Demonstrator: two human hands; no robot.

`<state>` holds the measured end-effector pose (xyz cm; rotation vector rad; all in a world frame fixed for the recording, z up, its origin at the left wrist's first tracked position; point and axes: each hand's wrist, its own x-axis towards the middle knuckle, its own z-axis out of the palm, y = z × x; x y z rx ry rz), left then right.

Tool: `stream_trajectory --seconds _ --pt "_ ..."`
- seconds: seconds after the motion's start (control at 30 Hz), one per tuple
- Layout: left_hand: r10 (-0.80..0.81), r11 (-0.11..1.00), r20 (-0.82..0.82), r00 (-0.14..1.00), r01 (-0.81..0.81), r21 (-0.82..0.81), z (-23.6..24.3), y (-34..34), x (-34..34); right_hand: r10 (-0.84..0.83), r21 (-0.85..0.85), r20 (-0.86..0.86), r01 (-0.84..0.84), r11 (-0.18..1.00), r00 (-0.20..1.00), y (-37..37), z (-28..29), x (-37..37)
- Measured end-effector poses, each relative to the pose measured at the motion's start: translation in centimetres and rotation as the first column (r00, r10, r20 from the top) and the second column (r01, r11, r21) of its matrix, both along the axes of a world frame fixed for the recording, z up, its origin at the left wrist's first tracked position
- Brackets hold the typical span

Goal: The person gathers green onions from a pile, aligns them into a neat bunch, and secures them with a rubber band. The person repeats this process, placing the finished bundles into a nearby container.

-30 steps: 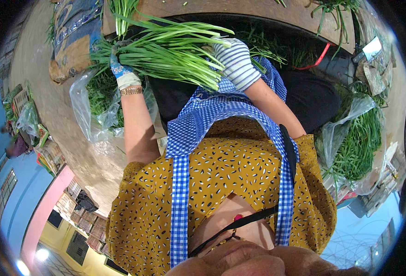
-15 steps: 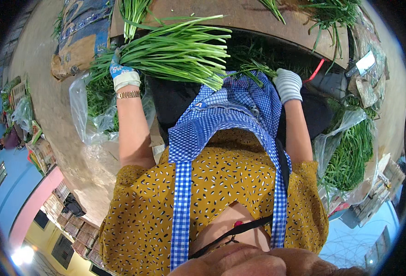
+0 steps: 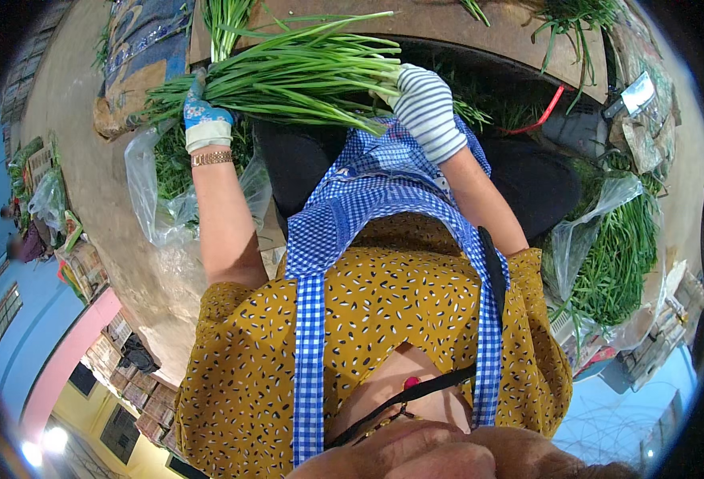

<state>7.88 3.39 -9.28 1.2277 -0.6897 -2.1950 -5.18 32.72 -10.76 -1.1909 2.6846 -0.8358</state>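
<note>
Head view: green stalks (image 3: 304, 78) extend rightward from the left hand (image 3: 202, 110) gripping them to the right hand (image 3: 426, 110), its grip unclear.

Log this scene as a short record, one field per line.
left hand: floral glove, holding the bundle of greens
right hand: striped glove, at the bundle's pale stem ends
table: wooden, other bunches on it
left bag: clear plastic, greens inside
right bag: likewise
knife: beyond the table's right edge
apron: blue-and-white check
</note>
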Motion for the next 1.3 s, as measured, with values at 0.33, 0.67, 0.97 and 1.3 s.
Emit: stream_trajectory --seconds 0.33,0.67,0.97,1.3 --pt "0.045 0.996 0.002 0.999 -0.045 -0.081 -1.7 -0.1 -0.8 -0.138 0.010 0.436 0.149 0.989 0.889 3.5 -0.2 -1.9" --pt "0.008 0.983 0.203 0.979 0.029 -0.180 1.0 2.1 -1.6 -0.008 -0.110 -0.045 0.003 0.994 0.999 5.1 5.4 1.6" --pt "0.001 0.995 0.178 0.984 0.016 -0.095 -0.5 0.4 -1.6 0.138 -0.022 0.029 -0.138 0.990 0.990 1.1 3.7 0.8" --pt "0.057 0.997 0.168 0.984 -0.049 -0.054 -1.1 -0.4 -1.9 -0.133 -0.035 -0.350 0.129 0.991 0.927 3.6 6.7 -9.2"
